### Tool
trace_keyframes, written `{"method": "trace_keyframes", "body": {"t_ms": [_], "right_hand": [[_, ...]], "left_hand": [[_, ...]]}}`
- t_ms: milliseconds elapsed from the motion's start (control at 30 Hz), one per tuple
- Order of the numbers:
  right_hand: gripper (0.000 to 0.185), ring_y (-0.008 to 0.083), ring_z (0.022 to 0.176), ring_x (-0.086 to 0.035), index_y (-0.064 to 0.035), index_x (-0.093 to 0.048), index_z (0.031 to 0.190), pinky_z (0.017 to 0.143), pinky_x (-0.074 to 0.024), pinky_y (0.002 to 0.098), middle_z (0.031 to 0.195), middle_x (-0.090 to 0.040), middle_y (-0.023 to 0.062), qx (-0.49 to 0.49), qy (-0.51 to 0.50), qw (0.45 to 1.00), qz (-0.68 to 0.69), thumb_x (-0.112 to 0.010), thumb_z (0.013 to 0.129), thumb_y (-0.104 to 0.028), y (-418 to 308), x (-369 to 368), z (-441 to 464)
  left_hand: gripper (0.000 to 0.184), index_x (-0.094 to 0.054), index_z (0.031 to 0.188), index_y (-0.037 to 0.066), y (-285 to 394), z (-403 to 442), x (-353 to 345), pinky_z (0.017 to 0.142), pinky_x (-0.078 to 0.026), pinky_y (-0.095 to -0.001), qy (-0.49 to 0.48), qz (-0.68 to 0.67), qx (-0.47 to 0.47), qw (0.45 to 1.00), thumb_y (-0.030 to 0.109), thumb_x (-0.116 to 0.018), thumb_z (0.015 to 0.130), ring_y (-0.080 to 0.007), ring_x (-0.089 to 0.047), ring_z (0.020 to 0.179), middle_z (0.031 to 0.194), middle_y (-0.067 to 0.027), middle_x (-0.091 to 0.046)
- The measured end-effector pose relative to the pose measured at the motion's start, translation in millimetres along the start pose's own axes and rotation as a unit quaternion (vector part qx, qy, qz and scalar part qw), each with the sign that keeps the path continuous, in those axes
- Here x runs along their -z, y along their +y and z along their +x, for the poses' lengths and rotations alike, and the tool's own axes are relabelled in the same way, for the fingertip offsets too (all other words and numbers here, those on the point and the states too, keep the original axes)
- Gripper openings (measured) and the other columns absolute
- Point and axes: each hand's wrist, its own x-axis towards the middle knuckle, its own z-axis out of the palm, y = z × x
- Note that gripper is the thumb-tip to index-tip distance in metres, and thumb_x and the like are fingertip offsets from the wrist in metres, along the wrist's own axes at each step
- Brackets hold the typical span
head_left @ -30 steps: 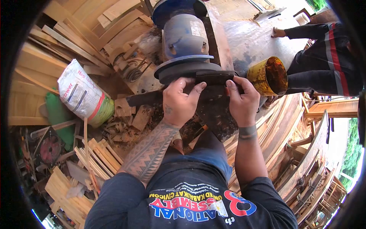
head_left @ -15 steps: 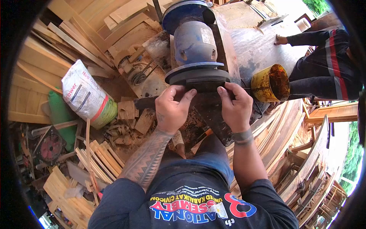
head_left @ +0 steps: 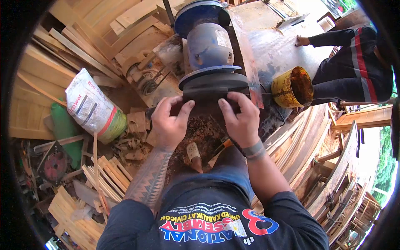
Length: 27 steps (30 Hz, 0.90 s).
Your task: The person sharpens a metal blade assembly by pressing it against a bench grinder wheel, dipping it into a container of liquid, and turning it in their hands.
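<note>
A blue bench grinder [head_left: 207, 46] stands in front of me, with a grey grinding wheel [head_left: 233, 79] on its near end. My left hand [head_left: 170, 121] pinches the left end of a flat, dark metal blade [head_left: 204, 95]. At the opposite end, my right hand [head_left: 241, 118] grips the same blade between thumb and bent fingers. The blade lies crosswise at the wheel's near side; whether it touches the wheel I cannot tell. Both thumbs point toward the wheel along the blade's near edge.
A yellow bucket [head_left: 287, 89] stands right of the grinder, beside another person [head_left: 354, 66] whose hand rests on a worktable [head_left: 271, 50]. A white sack [head_left: 89, 100] leans at the left. Long wood strips [head_left: 287, 150] lie to the right, and sawdust covers the ground.
Both hands have shifted left and slightly toward my body, carrying the blade along the wheel's near side. The view has also moved a little.
</note>
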Motion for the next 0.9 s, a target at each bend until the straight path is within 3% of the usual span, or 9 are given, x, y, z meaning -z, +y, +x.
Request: {"method": "trace_keyframes", "body": {"t_ms": [67, 100, 200, 267, 333, 500, 600, 700, 900], "right_hand": [[0.025, 0.0182, 0.089, -0.076, 0.0003, -0.073, 0.111, 0.077, -0.0594, 0.0355, 0.096, -0.077, 0.0117, -0.056, -0.022, 0.995, 0.082, -0.084, 0.098, -0.019, 1, 5, -20], [0.025, 0.0137, 0.101, -0.073, -0.0020, -0.069, 0.122, 0.083, -0.0624, 0.0351, 0.110, -0.075, 0.0097, -0.099, -0.047, 0.975, 0.191, -0.079, 0.103, -0.015, 29, 3, -37], [0.029, 0.0208, 0.113, -0.073, -0.0060, -0.062, 0.134, 0.093, -0.0653, 0.0400, 0.126, -0.072, 0.0122, -0.225, -0.063, 0.780, 0.581, -0.072, 0.107, -0.010, 20, 2, -67], [0.034, 0.0332, 0.121, -0.073, -0.0118, -0.055, 0.141, 0.099, -0.0647, 0.0470, 0.140, -0.068, 0.0255, -0.237, -0.082, 0.715, 0.653, -0.067, 0.109, -0.018, 16, -4, -85], [0.036, 0.0349, 0.123, -0.072, -0.0125, -0.053, 0.142, 0.097, -0.0650, 0.0465, 0.136, -0.070, 0.0244, -0.283, -0.143, 0.634, 0.706, -0.067, 0.109, -0.019, 13, -1, -97], [0.032, 0.0330, 0.120, -0.074, -0.0139, -0.054, 0.140, 0.100, -0.0633, 0.0444, 0.130, -0.073, 0.0228, -0.278, -0.145, 0.652, 0.690, -0.065, 0.110, -0.020, 5, 1, -110], [0.033, 0.0332, 0.121, -0.074, -0.0133, -0.054, 0.139, 0.103, -0.0618, 0.0447, 0.130, -0.073, 0.0228, -0.252, -0.179, 0.651, 0.693, -0.066, 0.110, -0.020, 3, 5, -109], [0.035, 0.0333, 0.123, -0.072, -0.0121, -0.053, 0.138, 0.106, -0.0601, 0.0464, 0.128, -0.072, 0.0231, -0.240, -0.185, 0.647, 0.700, -0.068, 0.108, -0.021, -7, 13, -106], [0.035, 0.0360, 0.125, -0.071, -0.0108, -0.050, 0.137, 0.109, -0.0589, 0.0482, 0.131, -0.069, 0.0251, -0.187, -0.206, 0.641, 0.715, -0.065, 0.106, -0.015, -13, 22, -101]], "left_hand": [[0.027, -0.075, 0.104, 0.000, 18, -6, 22, 0.079, -0.058, -0.0344, -0.055, 0.031, -0.102, 0.993, 0.016, -0.092, 0.091, -0.0227, -0.074, 0.087, 0.096, -0.0114, -0.075], [0.027, -0.075, 0.103, 0.001, 25, -11, 31, 0.078, -0.059, -0.0359, -0.073, 0.049, -0.167, 0.982, 0.015, -0.094, 0.089, -0.0246, -0.074, 0.087, 0.096, -0.0109, -0.074], [0.033, -0.075, 0.100, 0.007, 37, -34, 40, 0.071, -0.060, -0.0408, -0.129, 0.004, -0.306, 0.943, 0.012, -0.100, 0.079, -0.0281, -0.073, 0.086, 0.093, -0.0065, -0.069], [0.043, -0.076, 0.106, 0.016, 46, -49, 45, 0.067, -0.056, -0.0371, -0.189, -0.020, -0.346, 0.919, 0.010, -0.102, 0.072, -0.0230, -0.067, 0.088, 0.096, -0.0003, -0.058], [0.034, -0.082, 0.104, 0.014, 49, -55, 39, 0.074, -0.058, -0.0371, -0.188, -0.076, -0.410, 0.889, 0.013, -0.094, 0.073, -0.0224, -0.065, 0.091, 0.095, -0.0008, -0.055], [0.047, -0.077, 0.118, 0.028, 56, -73, 43, 0.085, -0.058, -0.0402, -0.217, -0.051, -0.422, 0.879, 0.020, -0.092, 0.075, -0.0224, -0.059, 0.112, 0.113, 0.0001, -0.052], [0.044, -0.077, 0.116, 0.028, 63, -76, 39, 0.090, -0.058, -0.0417, -0.202, -0.061, -0.431, 0.877, 0.022, -0.092, 0.076, -0.0230, -0.061, 0.113, 0.112, 0.0002, -0.053], [0.060, -0.068, 0.120, 0.032, 74, -72, 46, 0.093, -0.058, -0.0456, -0.255, -0.035, -0.418, 0.871, 0.026, -0.104, 0.072, -0.0248, -0.061, 0.115, 0.116, 0.0012, -0.052], [0.043, -0.077, 0.114, 0.028, 79, -74, 40, 0.103, -0.055, -0.0476, -0.213, -0.084, -0.417, 0.880, 0.025, -0.093, 0.074, -0.0250, -0.068, 0.117, 0.112, 0.0013, -0.061]]}}
